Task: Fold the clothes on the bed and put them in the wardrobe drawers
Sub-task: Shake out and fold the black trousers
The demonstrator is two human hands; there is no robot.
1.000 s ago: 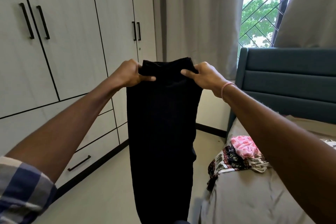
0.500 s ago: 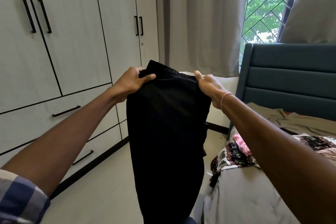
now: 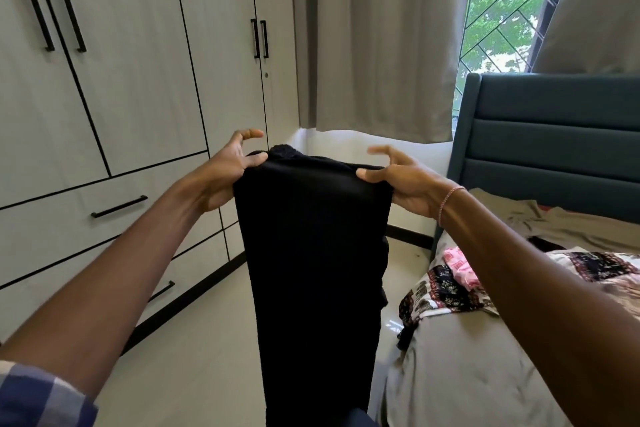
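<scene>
Wardrobe drawers (image 3: 104, 218) sit at nine o'clock, the bed (image 3: 467, 374) at four. Between them hangs a black garment (image 3: 311, 270), its top corners pinched under the thumbs of left hand (image 3: 225, 173) and right hand (image 3: 405, 187), other fingers splayed. So thin a hold might drop it.

The held garment (image 3: 311, 253) hangs between the left hand (image 3: 228, 177) and the right hand (image 3: 405, 187), each at a top corner, over the floor (image 3: 194, 357) between wardrobe (image 3: 138, 62) and bed (image 3: 457, 374). The wardrobe stands left, its drawers (image 3: 104, 218) below the doors. On the bed, to the right, a heap of clothes (image 3: 446, 291) lies at the left edge, and a flat piece (image 3: 568, 229) lies just before the headboard (image 3: 554, 135). The curtain (image 3: 374, 38) and the window (image 3: 498, 17) are behind.
</scene>
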